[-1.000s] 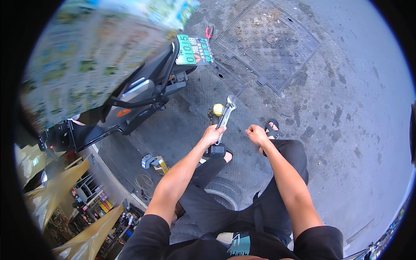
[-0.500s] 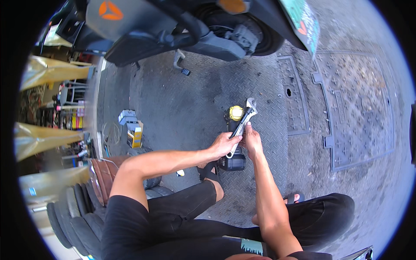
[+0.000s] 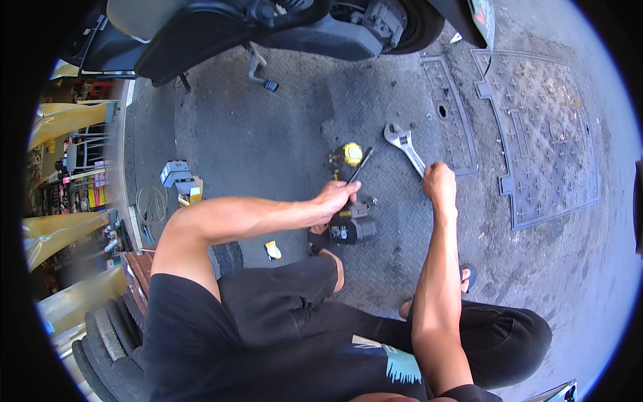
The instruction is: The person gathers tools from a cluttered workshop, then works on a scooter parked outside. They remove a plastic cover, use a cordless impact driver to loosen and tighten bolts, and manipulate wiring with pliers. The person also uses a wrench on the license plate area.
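Observation:
My right hand (image 3: 439,183) is closed around the handle end of a silver adjustable wrench (image 3: 410,149), whose jaw points up and to the left over the floor. Between the fingers of my left hand (image 3: 336,198) is a slim black rod-shaped tool (image 3: 366,162); its exact kind does not show. Below that hand a yellow and black cordless power tool (image 3: 352,154) lies on the ground by my foot. Its black battery (image 3: 353,231) shows on the near side, while my hand hides the middle. The two hands are well apart.
A dark scooter (image 3: 268,40) stands across the far side, its kickstand (image 3: 256,65) lowered. Small boxes (image 3: 178,175) sit to the left, and a yellow and white packet (image 3: 272,250) lies near my leg. Tyres (image 3: 107,342) are stacked at lower left. Metal covers (image 3: 542,147) lie at right.
My hands, together before, have separated. The right has carried the wrench to the right, away from the black rod, which stays in my left hand. The whole view has shifted somewhat.

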